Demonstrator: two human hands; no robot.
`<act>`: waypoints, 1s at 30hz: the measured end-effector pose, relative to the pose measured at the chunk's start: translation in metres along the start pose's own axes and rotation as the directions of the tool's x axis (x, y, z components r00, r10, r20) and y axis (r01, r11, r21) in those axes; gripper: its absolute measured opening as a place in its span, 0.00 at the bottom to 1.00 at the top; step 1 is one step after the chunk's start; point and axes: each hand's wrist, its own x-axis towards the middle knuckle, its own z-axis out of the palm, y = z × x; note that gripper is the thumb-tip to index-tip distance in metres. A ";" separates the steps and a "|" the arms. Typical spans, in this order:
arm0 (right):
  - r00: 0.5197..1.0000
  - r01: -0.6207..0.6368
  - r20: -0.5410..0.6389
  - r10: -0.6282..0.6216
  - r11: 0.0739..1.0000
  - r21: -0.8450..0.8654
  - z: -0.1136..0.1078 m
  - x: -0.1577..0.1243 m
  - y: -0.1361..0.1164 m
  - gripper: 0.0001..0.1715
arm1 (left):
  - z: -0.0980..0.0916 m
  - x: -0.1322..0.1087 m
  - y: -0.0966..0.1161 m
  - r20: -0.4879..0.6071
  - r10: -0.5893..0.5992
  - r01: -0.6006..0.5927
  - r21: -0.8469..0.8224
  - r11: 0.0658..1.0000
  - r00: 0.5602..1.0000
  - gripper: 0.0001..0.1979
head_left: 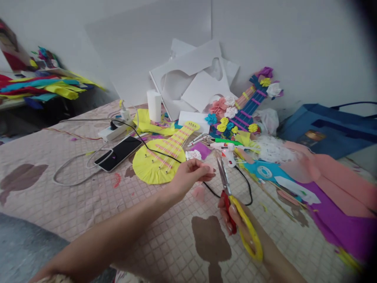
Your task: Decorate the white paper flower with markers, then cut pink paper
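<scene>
Between the fingertips of my left hand (191, 175) is a small piece of pale pink paper (209, 169). My right hand (232, 214) grips scissors (226, 188) with one red and one yellow handle. Their blades point up and away from me, slightly parted, just right of the pink paper and apart from it. Below my left hand another pink scrap (199, 193) lies on the tablecloth. A yellow paper guitar (156, 161) with pink strips along its neck lies left of my left hand. Beyond the scissors rests a white glue gun (228, 155) with a small red light.
A phone (119, 153) and a power strip (116, 131) with cables lie at the left. A black cord crosses the guitar. White cut boards (191, 74) and a flower-covered blue guitar (247, 108) lean at the back. Purple paper (326, 220) and a blue bag (326, 125) occupy the right.
</scene>
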 end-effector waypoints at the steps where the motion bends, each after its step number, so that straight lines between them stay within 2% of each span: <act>1: 1.000 0.003 0.007 -0.003 1.000 -0.008 0.000 0.000 -0.001 0.30 | 0.000 0.001 0.001 0.000 0.001 -0.001 0.007 1.000 1.000 0.15; 6: 0.997 0.039 0.066 -0.035 0.997 -0.068 0.003 -0.002 -0.006 0.27 | -0.002 0.002 0.002 -0.002 -0.004 0.004 0.026 1.000 1.000 0.13; 17: 0.999 0.042 0.029 -0.036 0.972 -0.232 0.007 -0.008 -0.032 0.21 | -0.002 0.001 0.000 0.007 0.007 -0.008 0.037 0.999 1.000 0.12; 24: 0.997 0.078 0.026 -0.074 0.972 -0.222 0.007 -0.007 -0.024 0.19 | -0.002 0.001 -0.001 0.006 0.024 -0.024 0.016 1.000 1.000 0.12; 30: 0.991 0.131 0.043 -0.125 0.976 -0.174 0.005 -0.004 -0.018 0.21 | -0.002 0.002 -0.002 0.014 0.000 0.000 0.004 1.000 1.000 0.11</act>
